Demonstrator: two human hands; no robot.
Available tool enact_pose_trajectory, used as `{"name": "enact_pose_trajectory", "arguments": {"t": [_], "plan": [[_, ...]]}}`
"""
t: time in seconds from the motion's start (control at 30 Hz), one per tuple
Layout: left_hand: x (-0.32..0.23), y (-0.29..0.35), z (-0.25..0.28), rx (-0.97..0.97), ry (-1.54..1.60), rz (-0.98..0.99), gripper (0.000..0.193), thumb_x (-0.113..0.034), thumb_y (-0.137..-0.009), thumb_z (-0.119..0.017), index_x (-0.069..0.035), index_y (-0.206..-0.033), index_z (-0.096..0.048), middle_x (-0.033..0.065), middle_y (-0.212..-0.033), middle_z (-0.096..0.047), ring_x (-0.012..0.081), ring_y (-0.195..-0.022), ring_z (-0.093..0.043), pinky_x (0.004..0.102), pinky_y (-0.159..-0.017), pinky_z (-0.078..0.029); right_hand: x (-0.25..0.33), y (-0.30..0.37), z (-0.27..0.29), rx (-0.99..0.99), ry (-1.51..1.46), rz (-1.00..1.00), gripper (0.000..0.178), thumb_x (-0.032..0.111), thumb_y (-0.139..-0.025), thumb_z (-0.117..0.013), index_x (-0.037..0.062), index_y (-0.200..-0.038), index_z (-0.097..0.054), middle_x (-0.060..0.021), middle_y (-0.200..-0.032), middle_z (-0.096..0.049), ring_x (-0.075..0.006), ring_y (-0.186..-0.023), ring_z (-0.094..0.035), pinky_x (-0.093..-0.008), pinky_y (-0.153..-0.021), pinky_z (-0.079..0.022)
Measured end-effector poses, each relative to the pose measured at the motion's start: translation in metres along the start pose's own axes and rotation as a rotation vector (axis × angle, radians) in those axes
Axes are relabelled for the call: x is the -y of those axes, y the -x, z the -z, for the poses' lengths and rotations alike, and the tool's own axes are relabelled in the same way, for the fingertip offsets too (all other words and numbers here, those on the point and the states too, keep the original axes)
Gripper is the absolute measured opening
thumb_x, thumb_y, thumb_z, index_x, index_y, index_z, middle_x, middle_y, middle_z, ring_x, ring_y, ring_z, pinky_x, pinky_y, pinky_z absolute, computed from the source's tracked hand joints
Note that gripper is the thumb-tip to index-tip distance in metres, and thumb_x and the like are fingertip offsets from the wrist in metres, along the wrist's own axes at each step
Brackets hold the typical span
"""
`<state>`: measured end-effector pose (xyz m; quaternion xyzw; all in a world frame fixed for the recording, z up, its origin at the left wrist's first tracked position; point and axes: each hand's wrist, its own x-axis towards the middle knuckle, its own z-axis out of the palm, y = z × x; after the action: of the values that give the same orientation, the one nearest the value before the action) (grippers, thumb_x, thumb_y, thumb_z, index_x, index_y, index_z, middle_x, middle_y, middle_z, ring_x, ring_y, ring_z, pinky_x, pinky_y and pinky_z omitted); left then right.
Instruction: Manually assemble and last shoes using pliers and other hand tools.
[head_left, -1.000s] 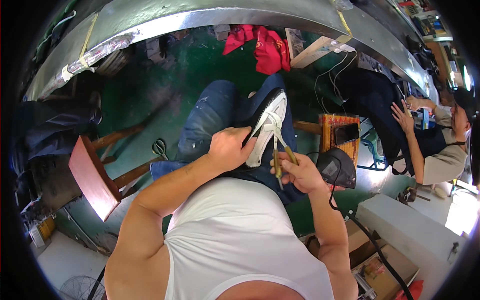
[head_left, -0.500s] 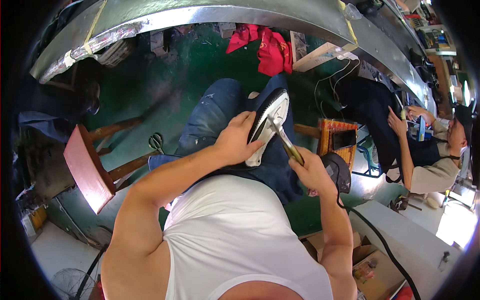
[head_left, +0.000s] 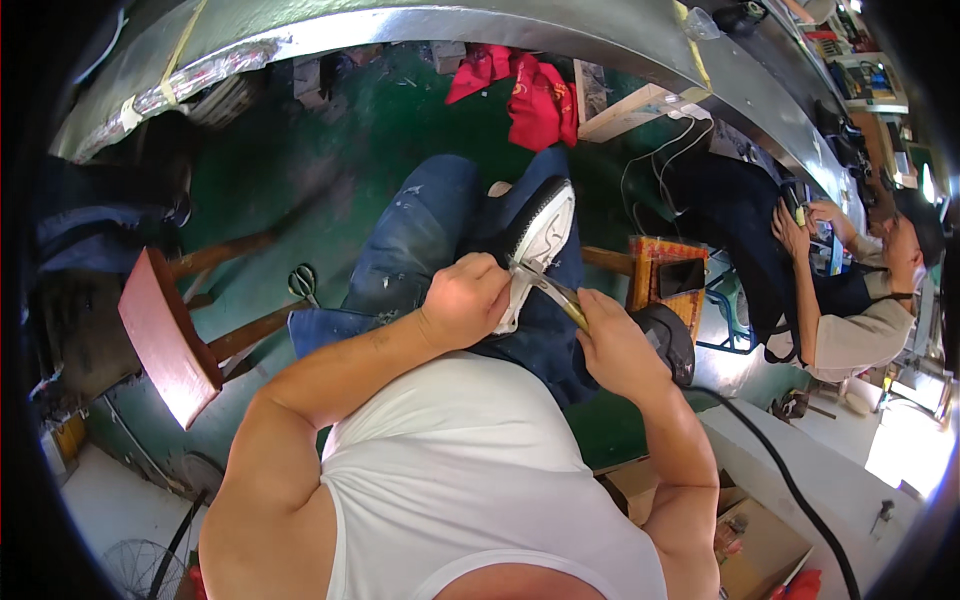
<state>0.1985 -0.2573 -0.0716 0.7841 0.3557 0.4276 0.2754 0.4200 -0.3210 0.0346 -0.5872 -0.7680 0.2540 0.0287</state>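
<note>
Across my jeans-clad lap lies a shoe, bottom side up, with a pale underside and a black upper whose gathered edge runs around it. My left hand is closed at the shoe's left edge, near the heel end, its fingers curled in and partly hidden. My right hand grips the yellowish handle of a hammer-like tool. The tool's metal head rests at the edge of the shoe, right beside my left fingertips. Whether a nail or the upper's edge is between them is too small to tell.
A reddish stool and scissors are at the left. On the right, a phone lies on a woven seat, and a co-worker sits beyond. Red cloth lies under the metal bench. A black cable curves at lower right.
The tool's head has moved down and left, from the shoe's middle to its left edge. My left hand has curled its fingers closed, where it lay more spread across the shoe.
</note>
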Motion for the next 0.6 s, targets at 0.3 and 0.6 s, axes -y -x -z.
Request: {"name": "enact_pose_trajectory", "arguments": {"t": [0.3, 0.6], "plan": [[0.041, 0.024, -0.013, -0.078, 0.381, 0.403, 0.021, -0.009, -0.098, -0.051, 0.002, -0.114, -0.059, 0.0164, -0.113, -0.063, 0.0247, -0.104, -0.060, 0.0333, -0.093, -0.047, 0.008, -0.058, 0.044, 0.604, -0.044, -0.271, 0.038, 0.031, -0.093, -0.056, -0.0037, -0.098, -0.069, -0.0249, -0.095, -0.068, -0.0404, -0.093, -0.066, -0.0485, -0.082, -0.051], [0.062, 0.026, -0.039, 0.093, 0.967, 0.892, 0.052, -0.035, -0.108, -0.026, -0.001, -0.146, -0.037, 0.0124, -0.140, -0.050, 0.0218, -0.126, -0.048, 0.0340, -0.109, -0.036, -0.005, -0.054, 0.010, 0.444, -0.026, -0.171, 0.038, 0.035, -0.096, -0.055, -0.0016, -0.099, -0.065, -0.0235, -0.087, -0.068, -0.0417, -0.088, -0.066, -0.0500, -0.078, -0.052]]}}
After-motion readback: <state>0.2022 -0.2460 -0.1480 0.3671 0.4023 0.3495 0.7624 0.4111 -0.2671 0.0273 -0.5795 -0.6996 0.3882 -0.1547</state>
